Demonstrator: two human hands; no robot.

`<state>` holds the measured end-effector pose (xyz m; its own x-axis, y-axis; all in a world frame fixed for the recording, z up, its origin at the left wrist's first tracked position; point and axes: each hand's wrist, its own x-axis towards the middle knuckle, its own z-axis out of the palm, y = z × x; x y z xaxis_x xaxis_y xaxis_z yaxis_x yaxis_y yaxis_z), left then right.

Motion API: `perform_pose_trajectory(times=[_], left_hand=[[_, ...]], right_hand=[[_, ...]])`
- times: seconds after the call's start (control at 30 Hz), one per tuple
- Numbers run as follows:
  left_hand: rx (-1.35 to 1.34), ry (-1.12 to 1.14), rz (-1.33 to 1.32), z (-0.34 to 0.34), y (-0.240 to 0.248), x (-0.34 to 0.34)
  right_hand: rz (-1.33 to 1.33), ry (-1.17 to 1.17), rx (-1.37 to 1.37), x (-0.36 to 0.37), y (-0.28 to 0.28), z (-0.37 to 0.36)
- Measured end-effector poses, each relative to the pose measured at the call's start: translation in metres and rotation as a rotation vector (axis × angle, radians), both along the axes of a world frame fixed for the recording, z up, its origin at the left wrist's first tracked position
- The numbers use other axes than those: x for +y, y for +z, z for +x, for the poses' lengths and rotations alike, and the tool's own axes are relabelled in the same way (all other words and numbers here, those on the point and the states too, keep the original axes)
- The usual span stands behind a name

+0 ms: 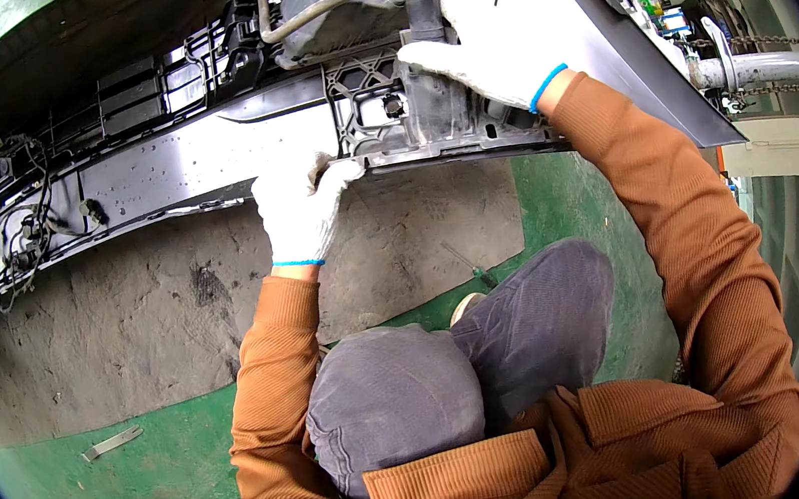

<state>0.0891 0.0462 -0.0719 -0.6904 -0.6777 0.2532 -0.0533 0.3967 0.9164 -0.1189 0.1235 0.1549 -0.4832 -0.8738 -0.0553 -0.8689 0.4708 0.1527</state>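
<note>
A large car bumper [177,168], seen from its inner side, spans the upper part of the head view. Both my hands wear white gloves with blue cuffs. My left hand [301,207] is closed on the bumper's near edge, thumb toward the right, its other fingers partly hidden. Farther right, my right hand [486,61] lies with stretched fingers across a dark plastic housing [435,98], which sits by a black ribbed bracket [365,103]. Behind the housing is a grey, dusty tank-like part [339,20] with a bent hose [318,13].
Loose black wiring [23,228] hangs at the bumper's left end. A worn grey mat [128,336] covers part of the green floor [176,471]. A screwdriver [473,267] lies by my foot, and a flat metal tool [112,444] lies at left. A metal pipe [764,68] with chains stands at right.
</note>
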Motion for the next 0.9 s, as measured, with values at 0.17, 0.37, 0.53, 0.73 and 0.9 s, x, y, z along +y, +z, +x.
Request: perform_pose_trajectory(times=[0.17,0.37,0.53,0.73,0.9], left_hand=[[-0.029,-0.030,0.119,0.004,0.008,-0.001],[-0.003,-0.020,0.098,0.004,0.005,0.002],[0.005,-0.027,0.117,0.004,0.010,0.004],[0.009,-0.011,0.133,0.004,0.006,0.006],[-0.024,-0.021,0.192,0.002,0.011,0.004]], right_hand=[[0.083,-0.039,-0.044,0.027,0.041,-0.016],[0.446,-0.134,-0.118,0.026,0.064,-0.052],[0.468,-0.195,-0.271,0.029,0.039,-0.044],[0.177,-0.122,-0.230,0.054,0.017,-0.047],[0.173,-0.158,-0.235,0.051,0.021,-0.039]])
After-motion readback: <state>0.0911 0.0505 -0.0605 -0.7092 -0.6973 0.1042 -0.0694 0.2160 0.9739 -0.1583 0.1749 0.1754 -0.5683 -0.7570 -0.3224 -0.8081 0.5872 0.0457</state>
